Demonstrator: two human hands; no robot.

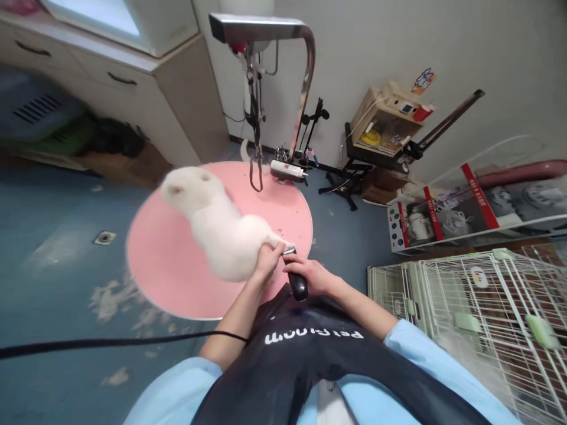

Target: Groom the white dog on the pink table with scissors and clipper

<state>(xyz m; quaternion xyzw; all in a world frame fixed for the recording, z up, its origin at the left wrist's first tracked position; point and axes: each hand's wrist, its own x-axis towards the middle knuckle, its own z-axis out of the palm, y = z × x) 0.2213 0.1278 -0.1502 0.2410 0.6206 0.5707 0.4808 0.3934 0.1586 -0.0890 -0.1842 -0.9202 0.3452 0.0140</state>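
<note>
A white dog (221, 230) stands on a round pink grooming table (163, 271), its head toward the far left and its rear toward me. My left hand (267, 260) is closed around a thin part at the dog's rear; whether it is a hind leg or the tail I cannot tell. Black hair clippers (297, 282) are gripped in my right hand (312, 274), their metal blade close to that thin part, just beyond my left fingertips. Whether the blade touches the fur cannot be made out.
A metal grooming arm (305, 77) with a hanging loop (256, 174) rises behind the table. A white bottle (287, 171) lies at the far table edge. Wire cages (465, 295) stand at the right. Fur clumps (115, 298) litter the floor; a black cable (133, 341) crosses at left.
</note>
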